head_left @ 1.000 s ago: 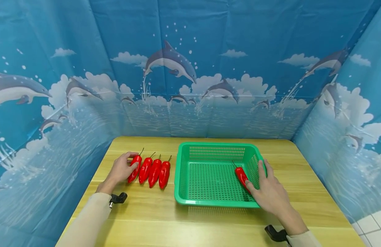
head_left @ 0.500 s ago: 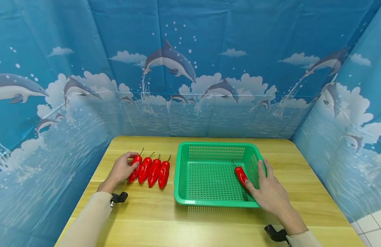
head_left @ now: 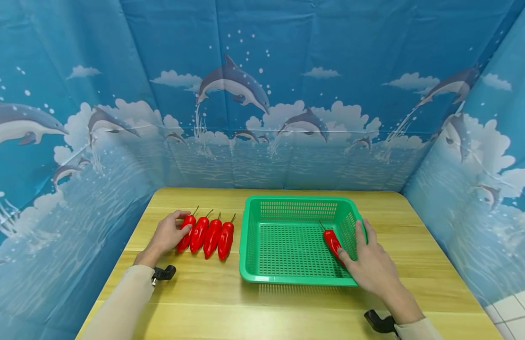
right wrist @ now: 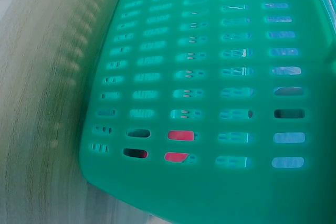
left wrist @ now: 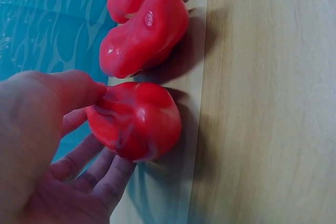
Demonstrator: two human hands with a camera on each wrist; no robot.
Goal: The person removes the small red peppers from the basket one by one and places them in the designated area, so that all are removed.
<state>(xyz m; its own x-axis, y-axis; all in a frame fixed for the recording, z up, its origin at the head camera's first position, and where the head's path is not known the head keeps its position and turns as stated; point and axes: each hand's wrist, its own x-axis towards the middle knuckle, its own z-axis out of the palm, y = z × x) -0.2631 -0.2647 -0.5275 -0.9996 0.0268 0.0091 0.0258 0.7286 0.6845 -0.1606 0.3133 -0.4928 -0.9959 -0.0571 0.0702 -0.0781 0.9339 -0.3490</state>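
In the head view, several red chili peppers lie side by side on the table's left. My left hand [head_left: 168, 235] pinches the leftmost chili pepper [head_left: 185, 239] between thumb and fingers. In the left wrist view, the thumb presses one side of that chili pepper [left wrist: 137, 124], and the other fingers reach under and behind it. My right hand [head_left: 372, 264] grips the right rim of a green plastic basket [head_left: 296, 280], thumb inside. Another red chili pepper [head_left: 332, 240] lies inside the basket, its lower end partly hidden by the thumb. In the right wrist view, only the basket's slotted wall [right wrist: 210, 192] shows.
Beside the gripped pepper lie more chili peppers [head_left: 199, 234] in a row, stems pointing away. The basket stands close to their right on the wooden table [head_left: 203, 302]. A dolphin-print curtain [head_left: 254, 160] hangs behind and along the sides.
The leftmost pepper has shifted very slightly toward me, with the left hand on it. My right hand and the basket stay in place.
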